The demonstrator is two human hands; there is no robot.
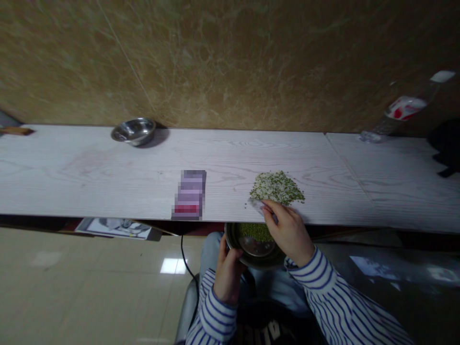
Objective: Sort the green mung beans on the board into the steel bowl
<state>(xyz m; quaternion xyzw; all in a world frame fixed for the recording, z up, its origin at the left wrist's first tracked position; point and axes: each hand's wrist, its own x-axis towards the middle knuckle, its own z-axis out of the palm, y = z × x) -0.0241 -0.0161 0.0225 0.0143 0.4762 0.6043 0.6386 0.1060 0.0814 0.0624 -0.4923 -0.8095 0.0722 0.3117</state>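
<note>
On the bench [230, 155]: a pile of green and white grains [276, 186] lies near the front edge, with a few loose bits beside it.
Right hand [290, 232]: it pinches a clear, crumpled thing [256, 206] at the near side of the pile.
Left hand [229, 273]: it grips the side of a metal bowl [232, 243].
Bowl: it is just below the bench edge, with green grains [256, 232] inside.
Spill danger: if the bowl tips or a push goes too wide, grains could fall on the floor [118, 282].
</note>
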